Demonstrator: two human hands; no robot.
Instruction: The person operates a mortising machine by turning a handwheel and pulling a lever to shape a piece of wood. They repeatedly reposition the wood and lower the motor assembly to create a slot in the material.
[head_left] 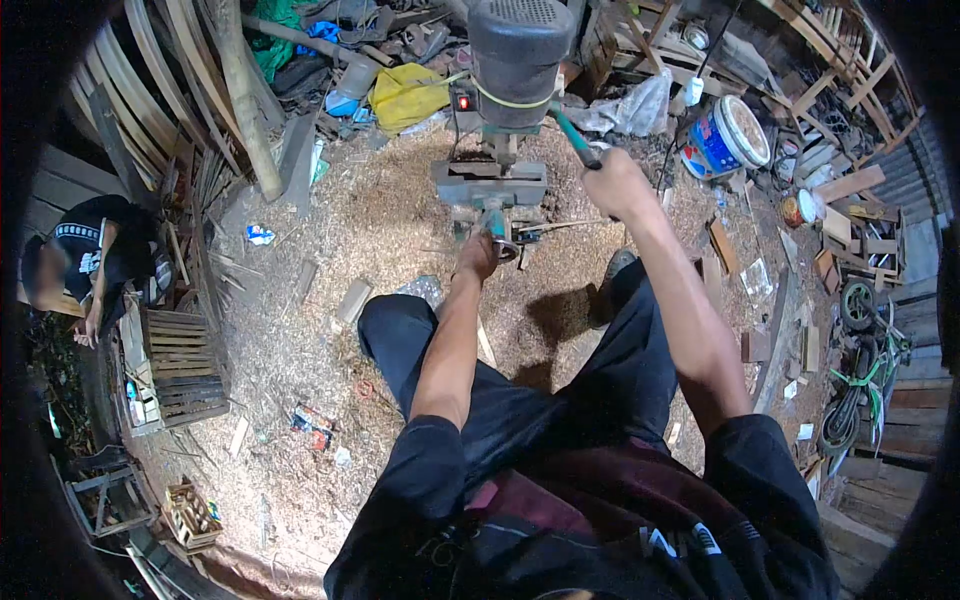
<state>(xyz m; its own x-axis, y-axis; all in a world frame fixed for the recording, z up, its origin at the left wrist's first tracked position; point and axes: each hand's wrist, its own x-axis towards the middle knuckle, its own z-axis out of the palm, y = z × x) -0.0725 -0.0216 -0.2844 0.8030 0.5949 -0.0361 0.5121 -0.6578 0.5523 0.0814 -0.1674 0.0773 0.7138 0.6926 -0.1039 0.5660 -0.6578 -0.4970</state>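
A drill-press-like machine (pixel 520 65) with a dark motor housing and a lit red switch stands at the top centre. Below its head sits a grey metal vise (pixel 490 183). My left hand (pixel 477 256) is closed round the vise's teal front part (pixel 493 222), beside a round metal piece. To the right, my right hand (pixel 617 184) grips the dark end of a green lever (pixel 574 135) that slants up to the machine. Whether a workpiece is in the vise cannot be made out.
Wood shavings cover the floor (pixel 290 350). Another person (pixel 85 255) sits at the far left by a slatted wooden crate (pixel 180 365). A paint bucket (pixel 725 138), a yellow sack (pixel 408 97), wood scraps and a green bicycle-like frame (pixel 862 378) lie around. My knees flank the vise.
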